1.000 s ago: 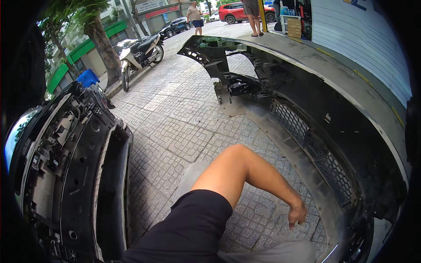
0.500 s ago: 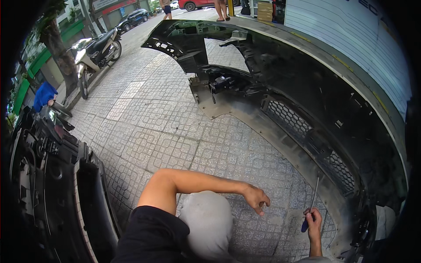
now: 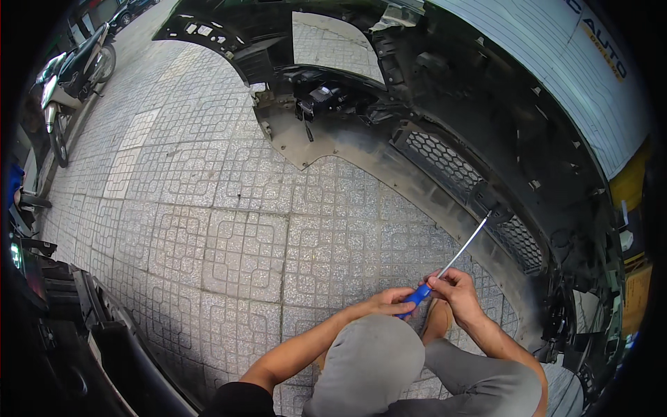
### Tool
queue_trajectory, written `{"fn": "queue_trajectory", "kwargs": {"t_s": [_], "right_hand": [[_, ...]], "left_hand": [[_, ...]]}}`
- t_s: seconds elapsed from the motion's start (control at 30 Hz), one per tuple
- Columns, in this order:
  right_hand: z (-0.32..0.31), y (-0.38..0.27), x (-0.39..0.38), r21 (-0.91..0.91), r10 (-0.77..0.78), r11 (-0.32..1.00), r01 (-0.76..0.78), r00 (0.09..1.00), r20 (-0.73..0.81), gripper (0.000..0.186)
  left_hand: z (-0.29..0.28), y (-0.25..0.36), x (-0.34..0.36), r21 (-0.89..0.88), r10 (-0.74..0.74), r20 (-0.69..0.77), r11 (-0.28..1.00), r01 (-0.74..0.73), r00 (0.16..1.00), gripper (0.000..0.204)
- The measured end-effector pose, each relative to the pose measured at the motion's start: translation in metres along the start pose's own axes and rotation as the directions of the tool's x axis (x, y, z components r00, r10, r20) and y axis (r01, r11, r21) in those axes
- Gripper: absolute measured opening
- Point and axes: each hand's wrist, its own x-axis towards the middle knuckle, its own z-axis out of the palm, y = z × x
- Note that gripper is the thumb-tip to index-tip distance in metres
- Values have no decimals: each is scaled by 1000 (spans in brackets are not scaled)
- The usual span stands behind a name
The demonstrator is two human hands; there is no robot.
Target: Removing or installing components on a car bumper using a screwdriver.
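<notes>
A screwdriver (image 3: pixel 464 247) with a blue handle and a long metal shaft slants up and to the right. My left hand (image 3: pixel 390 303) is closed round the rear of its handle. Where handle meets shaft, the fingers of my right hand (image 3: pixel 456 286) pinch it. The tip appears to meet a black car bumper (image 3: pixel 493 125) between two honeycomb grilles, one being the larger grille (image 3: pixel 445 163); whether it sits in a fastener is too small to tell. The bumper's inner side, with ribs, clips and a lamp unit (image 3: pixel 326 97), faces me.
My bent knee (image 3: pixel 372 358) and a brown shoe (image 3: pixel 438 321) lie just below the hands. Patterned paving (image 3: pixel 243 243) spreads to the left. Dark car parts (image 3: pixel 104 340) stand at lower left, a motorcycle (image 3: pixel 73 83) at upper left, and a white ribbed panel (image 3: pixel 556 69) behind the bumper.
The view has tilted down and shifted right. My left hand, free before, has taken hold of the screwdriver's handle. My right hand has moved up along it, and the screwdriver now slants toward the grilles.
</notes>
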Motion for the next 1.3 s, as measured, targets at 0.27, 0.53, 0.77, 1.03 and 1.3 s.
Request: {"fn": "queue_trajectory", "kwargs": {"t_s": [0.27, 0.53, 0.77, 1.03, 1.3], "right_hand": [[180, -137, 148, -16, -308, 943, 332, 891, 333, 32], [317, -105, 266, 294, -198, 955, 44, 832, 518, 31], [270, -104, 362, 506, -286, 854, 125, 924, 254, 36], [235, -108, 445, 259, -404, 886, 385, 914, 22, 37], [230, -108, 449, 308, -338, 901, 305, 939, 57, 35]], "left_hand": [[-95, 112, -147, 127, 374, -617, 916, -381, 693, 49], [-133, 202, -243, 483, 447, -876, 809, 334, 183, 27], [-160, 239, -176, 572, 533, -809, 612, 546, 250, 33], [-208, 254, -97, 659, 649, -719, 523, 540, 249, 36], [-224, 276, -106, 609, 507, -789, 567, 554, 348, 36]]}}
